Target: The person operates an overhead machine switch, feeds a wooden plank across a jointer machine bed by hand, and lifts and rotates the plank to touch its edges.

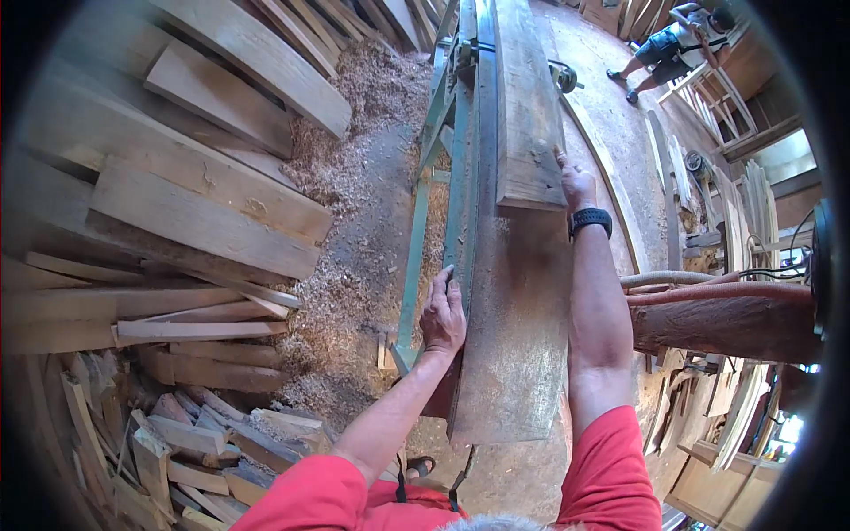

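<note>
A thick wooden plank [529, 115] lies lengthwise on the long metal bed of a woodworking machine [509, 354], its near end about halfway along. My right hand [579, 186], with a dark watch on the wrist, grips the plank's right edge close to that near end; some fingers are hidden. My left hand [443, 317] is at the bed's left edge, beside the green metal frame [414, 265]. Its fingers point forward, loosely stretched, with nothing in them. The left hand is apart from the plank.
Stacked boards [212, 208] fill the left side, with offcuts [204, 451] below. Wood shavings [354, 239] cover the floor between. Hoses [682, 292] and a brown beam [717, 327] reach in from the right. Another person [682, 44] stands at the far right.
</note>
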The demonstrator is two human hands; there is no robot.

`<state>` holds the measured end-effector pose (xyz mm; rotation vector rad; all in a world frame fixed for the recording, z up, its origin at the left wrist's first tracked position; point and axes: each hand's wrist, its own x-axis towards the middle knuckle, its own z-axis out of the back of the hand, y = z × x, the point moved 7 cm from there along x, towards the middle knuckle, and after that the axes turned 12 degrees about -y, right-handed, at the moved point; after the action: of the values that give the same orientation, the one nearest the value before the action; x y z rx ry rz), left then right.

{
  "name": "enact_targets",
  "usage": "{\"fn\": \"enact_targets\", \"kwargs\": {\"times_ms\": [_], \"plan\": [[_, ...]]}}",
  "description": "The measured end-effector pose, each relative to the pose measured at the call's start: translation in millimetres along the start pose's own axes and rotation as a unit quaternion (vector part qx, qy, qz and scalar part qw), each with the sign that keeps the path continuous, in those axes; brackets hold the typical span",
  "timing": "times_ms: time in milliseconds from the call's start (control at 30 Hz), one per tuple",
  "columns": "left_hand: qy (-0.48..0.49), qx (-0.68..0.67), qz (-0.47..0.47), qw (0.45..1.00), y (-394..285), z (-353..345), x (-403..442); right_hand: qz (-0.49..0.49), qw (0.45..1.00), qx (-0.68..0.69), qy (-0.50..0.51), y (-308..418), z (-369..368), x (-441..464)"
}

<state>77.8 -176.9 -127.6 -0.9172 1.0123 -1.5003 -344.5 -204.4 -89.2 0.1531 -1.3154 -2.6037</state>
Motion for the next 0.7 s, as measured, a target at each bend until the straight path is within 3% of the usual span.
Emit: {"fn": "enact_targets", "kwargs": {"times_ms": [67, 100, 167, 267, 400, 533, 700], "plan": [[-0.010, -0.002, 0.003, 1.000, -2.4, -2.9, 0.9, -0.010, 0.999, -0.005, 0.039, 5.7, -2.9, 1.6], [-0.016, -0.001, 0.009, 1.000, 1.4, -4.4, 1.3, -0.042, 0.986, 0.115, 0.111, 17.9, -16.9, -13.1], [-0.019, 0.005, 0.018, 1.000, 4.2, -1.1, -1.3, -0.154, 0.944, 0.216, 0.197, 35.6, -30.4, -40.9], [-0.024, 0.008, 0.046, 0.999, 2.4, -0.7, 1.7, -0.210, 0.919, 0.238, 0.232, 94.1, -17.4, -89.3], [-0.031, 0.018, 0.021, 0.999, 3.4, 1.1, 1.3, -0.165, 0.901, 0.322, 0.239, 77.3, -56.6, -93.0], [-0.046, 0.015, 0.003, 0.999, 1.7, 0.7, 1.1, -0.176, 0.926, 0.274, 0.191, 68.6, -63.1, -103.0], [-0.046, 0.021, 0.025, 0.998, 14.4, -2.7, 0.2, -0.167, 0.953, 0.180, 0.176, 63.5, -19.0, -153.4]]}}
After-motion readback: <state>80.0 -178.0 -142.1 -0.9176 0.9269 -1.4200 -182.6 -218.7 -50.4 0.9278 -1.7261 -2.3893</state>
